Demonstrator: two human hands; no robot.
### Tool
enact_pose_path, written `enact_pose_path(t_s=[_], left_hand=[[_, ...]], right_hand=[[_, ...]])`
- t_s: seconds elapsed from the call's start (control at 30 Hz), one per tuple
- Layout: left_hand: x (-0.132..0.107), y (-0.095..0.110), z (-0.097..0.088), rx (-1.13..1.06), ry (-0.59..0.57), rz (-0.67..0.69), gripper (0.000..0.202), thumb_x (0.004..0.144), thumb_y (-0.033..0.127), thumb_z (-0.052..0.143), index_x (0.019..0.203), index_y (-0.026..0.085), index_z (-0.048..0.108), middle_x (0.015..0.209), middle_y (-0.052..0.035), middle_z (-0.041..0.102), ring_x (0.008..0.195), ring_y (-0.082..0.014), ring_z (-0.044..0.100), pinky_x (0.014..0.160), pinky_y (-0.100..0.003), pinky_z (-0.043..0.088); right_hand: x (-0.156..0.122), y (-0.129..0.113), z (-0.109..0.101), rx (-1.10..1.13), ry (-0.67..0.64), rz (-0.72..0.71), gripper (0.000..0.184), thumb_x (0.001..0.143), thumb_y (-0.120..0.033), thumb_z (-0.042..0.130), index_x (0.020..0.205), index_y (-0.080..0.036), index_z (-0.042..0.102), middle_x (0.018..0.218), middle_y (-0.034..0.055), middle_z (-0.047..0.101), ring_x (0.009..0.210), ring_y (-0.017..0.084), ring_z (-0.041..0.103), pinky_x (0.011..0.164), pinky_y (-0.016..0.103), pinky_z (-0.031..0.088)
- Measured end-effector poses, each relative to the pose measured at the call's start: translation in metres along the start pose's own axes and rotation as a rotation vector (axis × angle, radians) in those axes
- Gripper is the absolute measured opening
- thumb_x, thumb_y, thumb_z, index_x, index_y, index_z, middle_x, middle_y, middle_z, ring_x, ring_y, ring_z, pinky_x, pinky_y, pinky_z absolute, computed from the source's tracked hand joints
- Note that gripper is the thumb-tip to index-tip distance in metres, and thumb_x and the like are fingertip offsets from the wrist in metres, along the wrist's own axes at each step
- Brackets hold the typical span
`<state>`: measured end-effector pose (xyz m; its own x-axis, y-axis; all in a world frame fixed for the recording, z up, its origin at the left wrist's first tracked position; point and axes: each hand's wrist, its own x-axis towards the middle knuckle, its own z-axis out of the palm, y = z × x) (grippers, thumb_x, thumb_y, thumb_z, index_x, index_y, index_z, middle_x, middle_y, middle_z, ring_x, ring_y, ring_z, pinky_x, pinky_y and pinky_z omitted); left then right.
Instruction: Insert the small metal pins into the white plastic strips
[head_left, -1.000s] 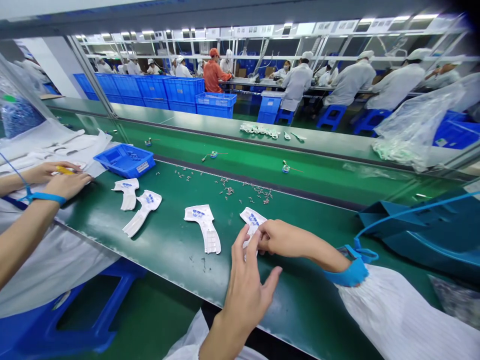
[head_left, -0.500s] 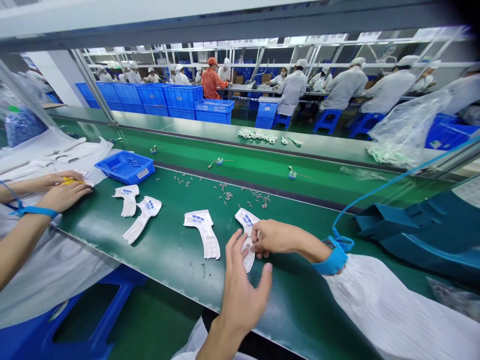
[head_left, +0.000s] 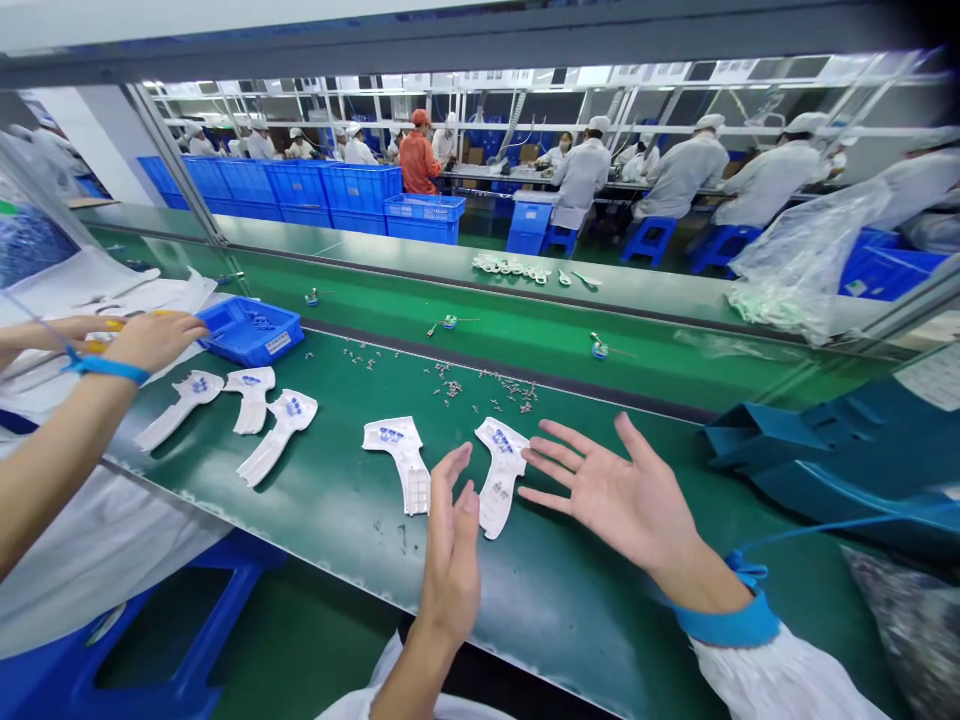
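Observation:
A white gun-shaped plastic shell (head_left: pixel 499 472) with blue parts in its head lies on the green conveyor belt (head_left: pixel 352 520). My right hand (head_left: pixel 615 490) hovers just right of it, palm up, fingers spread, holding nothing. My left hand (head_left: pixel 454 545) stands edge-on just left of the shell's handle, fingers straight and together, empty. A second shell (head_left: pixel 399 455) lies a little further left.
A co-worker's hands (head_left: pixel 146 338) at the left hold a yellow tool near a blue tray (head_left: pixel 251 330); three more shells (head_left: pixel 247 405) lie before them. Small screws (head_left: pixel 480 385) are scattered on the belt. Blue bins (head_left: pixel 825 460) stand right. Several workers sit beyond.
My right hand let go of the shell and drew back to the right, opening palm up. My left hand lifted off it. A third shell appeared by the co-worker.

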<state>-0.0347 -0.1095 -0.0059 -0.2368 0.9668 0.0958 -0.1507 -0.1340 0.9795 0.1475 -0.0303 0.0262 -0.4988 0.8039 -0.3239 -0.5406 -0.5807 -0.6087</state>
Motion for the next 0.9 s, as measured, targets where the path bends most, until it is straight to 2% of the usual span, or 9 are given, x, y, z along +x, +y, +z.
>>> enact_pose_path(t_s=[0.13,0.27,0.37,0.47,0.6,0.7,0.8,0.87,0.9], left_hand=[[0.012,0.005,0.0,0.051,-0.077,-0.084,0.053,0.099,0.061,0.031,0.14,0.029,0.042,0.151,-0.0083,0.04,0.144,-0.0268,0.031,0.116,-0.051,0.028],[0.023,0.01,0.009,0.09,-0.155,-0.128,0.056,0.099,0.062,0.024,0.143,0.029,0.037,0.153,-0.0083,0.037,0.144,-0.0254,0.032,0.115,-0.049,0.03],[0.029,0.014,0.023,0.15,-0.107,-0.075,0.058,0.1,0.062,0.023,0.144,0.027,0.035,0.154,-0.0102,0.037,0.143,-0.0255,0.033,0.115,-0.049,0.029],[0.043,0.021,0.044,0.237,-0.076,0.063,0.059,0.101,0.059,0.024,0.147,0.023,0.031,0.152,-0.0123,0.037,0.142,-0.0246,0.035,0.116,-0.044,0.029],[0.089,0.03,0.084,0.372,-0.071,0.221,0.058,0.102,0.055,0.025,0.148,0.019,0.028,0.152,-0.0143,0.036,0.142,-0.0237,0.034,0.115,-0.04,0.027],[0.138,0.026,0.12,0.442,-0.11,0.191,0.057,0.102,0.053,0.025,0.148,0.02,0.028,0.153,-0.0143,0.037,0.142,-0.0239,0.034,0.114,-0.038,0.028],[0.183,0.019,0.154,0.468,-0.172,0.176,0.052,0.104,0.048,0.028,0.144,0.017,0.037,0.144,-0.0169,0.047,0.132,-0.0252,0.048,0.108,-0.04,0.038],[0.205,0.019,0.17,0.502,-0.207,0.163,0.047,0.102,0.046,0.039,0.138,0.016,0.045,0.136,-0.015,0.054,0.121,-0.0259,0.056,0.102,-0.045,0.044],[0.213,0.021,0.174,0.526,-0.22,0.16,0.045,0.1,0.045,0.046,0.135,0.016,0.049,0.133,-0.0135,0.056,0.117,-0.0259,0.058,0.099,-0.048,0.046]], right_hand=[[0.003,0.005,-0.003,-0.019,-0.054,0.022,0.07,0.092,-0.071,0.032,0.124,-0.017,0.064,0.113,0.0151,0.071,0.127,0.034,0.052,0.107,0.057,0.038],[0.008,0.009,-0.003,-0.067,-0.109,-0.029,0.076,0.09,-0.075,0.027,0.124,-0.018,0.065,0.108,0.0149,0.073,0.121,0.034,0.057,0.105,0.056,0.038],[0.01,0.007,0.001,-0.122,-0.137,-0.1,0.077,0.09,-0.076,0.024,0.124,-0.019,0.064,0.105,0.0144,0.074,0.116,0.034,0.06,0.103,0.054,0.039],[0.012,-0.008,0.01,-0.197,-0.138,-0.198,0.079,0.088,-0.078,0.023,0.125,-0.021,0.063,0.101,0.0137,0.075,0.113,0.033,0.062,0.101,0.052,0.041],[0.028,-0.045,0.011,-0.291,-0.091,-0.336,0.079,0.087,-0.08,0.024,0.125,-0.022,0.063,0.1,0.0128,0.075,0.111,0.033,0.063,0.095,0.049,0.045],[0.055,-0.077,-0.004,-0.316,-0.049,-0.468,0.076,0.088,-0.078,0.028,0.127,-0.022,0.062,0.101,0.0123,0.075,0.108,0.032,0.065,0.091,0.047,0.048],[0.091,-0.104,-0.031,-0.43,0.106,-0.604,0.077,0.087,-0.078,0.026,0.127,-0.022,0.06,0.101,0.0121,0.075,0.104,0.032,0.067,0.088,0.046,0.05],[0.111,-0.119,-0.05,-0.625,0.272,-0.672,0.082,0.086,-0.078,0.016,0.125,-0.021,0.061,0.094,0.0126,0.076,0.097,0.031,0.07,0.085,0.047,0.052],[0.118,-0.123,-0.058,-0.669,0.31,-0.693,0.083,0.086,-0.078,0.016,0.122,-0.02,0.062,0.092,0.0133,0.076,0.095,0.032,0.07,0.086,0.048,0.051]])
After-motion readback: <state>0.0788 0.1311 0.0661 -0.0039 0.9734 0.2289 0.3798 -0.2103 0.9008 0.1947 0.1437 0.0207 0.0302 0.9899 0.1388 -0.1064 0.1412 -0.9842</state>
